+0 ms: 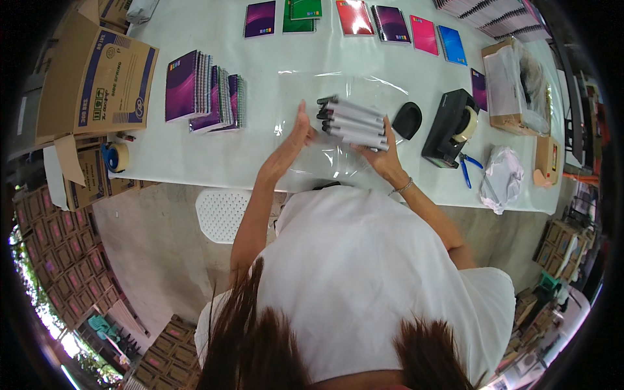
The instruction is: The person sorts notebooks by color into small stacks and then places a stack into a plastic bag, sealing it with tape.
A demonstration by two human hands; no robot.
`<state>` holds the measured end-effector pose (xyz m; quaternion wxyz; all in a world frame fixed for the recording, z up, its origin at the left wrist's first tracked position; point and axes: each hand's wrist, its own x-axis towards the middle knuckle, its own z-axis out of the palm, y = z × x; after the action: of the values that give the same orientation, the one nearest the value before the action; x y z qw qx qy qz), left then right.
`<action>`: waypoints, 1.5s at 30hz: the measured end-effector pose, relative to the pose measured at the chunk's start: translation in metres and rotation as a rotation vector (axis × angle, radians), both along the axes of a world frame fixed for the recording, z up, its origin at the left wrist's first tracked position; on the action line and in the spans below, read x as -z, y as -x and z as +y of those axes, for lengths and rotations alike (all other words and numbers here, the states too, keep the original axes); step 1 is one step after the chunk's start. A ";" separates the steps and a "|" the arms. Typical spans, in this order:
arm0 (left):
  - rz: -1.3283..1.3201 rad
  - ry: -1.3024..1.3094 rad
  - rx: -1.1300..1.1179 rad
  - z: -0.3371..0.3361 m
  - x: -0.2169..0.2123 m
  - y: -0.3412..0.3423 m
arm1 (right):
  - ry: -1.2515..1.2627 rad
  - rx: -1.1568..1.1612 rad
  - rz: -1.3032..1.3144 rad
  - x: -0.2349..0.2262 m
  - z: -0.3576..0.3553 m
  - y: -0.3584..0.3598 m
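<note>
Bundle of grey spiral-bound notebooks (354, 123), stacked spine-side up, sits above the middle of the white-covered table (195, 162), on or partly inside a clear plastic sheet or bag (325, 162); can't tell which. Right hand (383, 153) is clamped around the near-right end of the bundle, fingers wrapped under, thumb on top. Left hand (298, 133) is flat, fingers straight and together, pressed edge-on against the bundle's left end and the plastic. Left of the hands: a leaning stack of purple-covered spiral notebooks (201, 94). Right of the bundle: a black oval pad (407, 120), then a black desktop tape dispenser (448, 127) with a pale roll, blue-handled cutters (469, 169) just beside it, and a crumpled white plastic bag (500, 179). Far edge: row of single notebooks, purple, green, red, pink, blue (452, 44). Left edge: open brown cardboard box (97, 81) and a roll of tape (117, 156).
</note>
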<state>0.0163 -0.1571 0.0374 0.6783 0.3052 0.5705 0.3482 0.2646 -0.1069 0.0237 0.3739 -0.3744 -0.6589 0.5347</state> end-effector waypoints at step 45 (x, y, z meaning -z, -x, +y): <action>0.358 -0.544 0.033 -0.034 0.043 -0.027 | 0.201 -0.261 -0.144 0.021 -0.014 0.006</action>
<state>0.0430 -0.1909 -0.0061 0.4663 0.5411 0.5616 0.4177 0.2584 -0.1211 0.0027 0.2137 -0.3587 -0.6701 0.6137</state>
